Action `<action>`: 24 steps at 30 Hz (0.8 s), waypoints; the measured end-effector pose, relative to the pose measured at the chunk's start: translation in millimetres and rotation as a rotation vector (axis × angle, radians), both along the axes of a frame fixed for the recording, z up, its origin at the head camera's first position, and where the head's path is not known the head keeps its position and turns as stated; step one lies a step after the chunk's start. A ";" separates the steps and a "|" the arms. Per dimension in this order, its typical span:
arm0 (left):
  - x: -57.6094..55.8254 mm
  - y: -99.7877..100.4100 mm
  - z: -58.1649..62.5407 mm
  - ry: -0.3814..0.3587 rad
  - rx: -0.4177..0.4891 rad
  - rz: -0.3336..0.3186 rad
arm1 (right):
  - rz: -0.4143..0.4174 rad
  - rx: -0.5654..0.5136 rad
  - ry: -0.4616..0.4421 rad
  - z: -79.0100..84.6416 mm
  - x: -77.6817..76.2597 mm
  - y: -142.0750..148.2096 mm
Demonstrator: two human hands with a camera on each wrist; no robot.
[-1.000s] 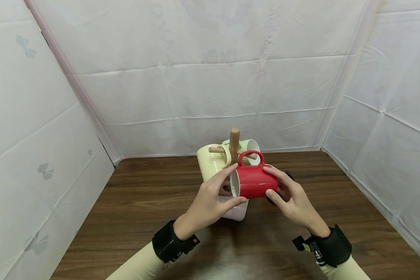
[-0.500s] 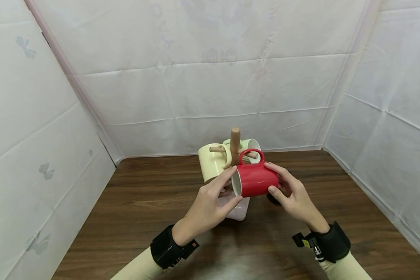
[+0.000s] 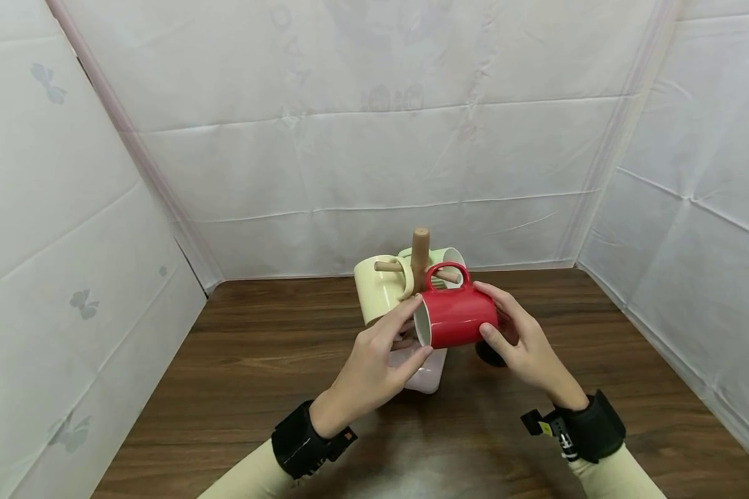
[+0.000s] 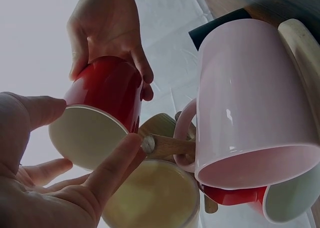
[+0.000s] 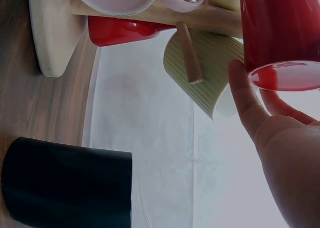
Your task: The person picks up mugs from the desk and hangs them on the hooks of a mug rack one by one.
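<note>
A glossy red mug [image 3: 457,319] with a white inside lies sideways in the air, its handle up and its mouth to the left. My left hand [image 3: 365,367] holds it at the rim, thumb below and fingertips above. Around the base end, my right hand [image 3: 530,346] grips it between thumb and fingers. Just behind rises a wooden mug tree [image 3: 420,249]. A cream mug [image 3: 376,290] hangs by its handle from a left peg, and a ribbed green mug [image 5: 200,62] from another. Lower on the tree hang a pink mug [image 4: 250,97] and a second red mug [image 5: 122,31].
A black mug [image 5: 70,183] stands on the brown wooden table [image 3: 274,346], mostly behind my right hand in the head view. The tree's wooden base [image 5: 55,37] rests on the table. White sheeting [image 3: 324,166] encloses the back and both sides.
The red mug has risen slightly and shifted a little right, tipping its mouth end a bit lower. Both hands move with it and keep hold.
</note>
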State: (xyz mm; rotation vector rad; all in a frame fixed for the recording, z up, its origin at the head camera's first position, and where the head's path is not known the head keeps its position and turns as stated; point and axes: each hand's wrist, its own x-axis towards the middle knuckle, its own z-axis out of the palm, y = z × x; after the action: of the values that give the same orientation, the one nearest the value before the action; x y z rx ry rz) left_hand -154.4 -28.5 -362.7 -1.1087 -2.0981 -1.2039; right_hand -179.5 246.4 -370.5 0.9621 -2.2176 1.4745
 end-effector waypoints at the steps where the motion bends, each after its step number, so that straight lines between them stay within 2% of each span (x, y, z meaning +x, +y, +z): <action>1: -0.2 0.2 0.4 -0.002 0.004 0.000 | 0.003 -0.003 0.000 0.2 -0.9 0.0; 14: -2.3 3.4 -0.5 0.011 -0.018 0.002 | 0.015 -0.001 0.007 -0.7 -10.2 -4.7; 20: -1.7 3.4 -2.4 0.015 -0.043 0.022 | 0.045 -0.006 0.013 -2.6 -10.9 -7.0; 24: -2.0 2.7 -3.2 0.029 -0.047 0.020 | 0.035 0.002 0.013 -3.5 -10.2 -6.8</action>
State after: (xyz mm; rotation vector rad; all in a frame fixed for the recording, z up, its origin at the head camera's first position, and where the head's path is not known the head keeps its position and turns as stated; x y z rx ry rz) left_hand -156.4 -25.8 -365.9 -1.1161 -2.1206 -1.1286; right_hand -189.7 239.7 -374.0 1.0126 -2.2043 1.4775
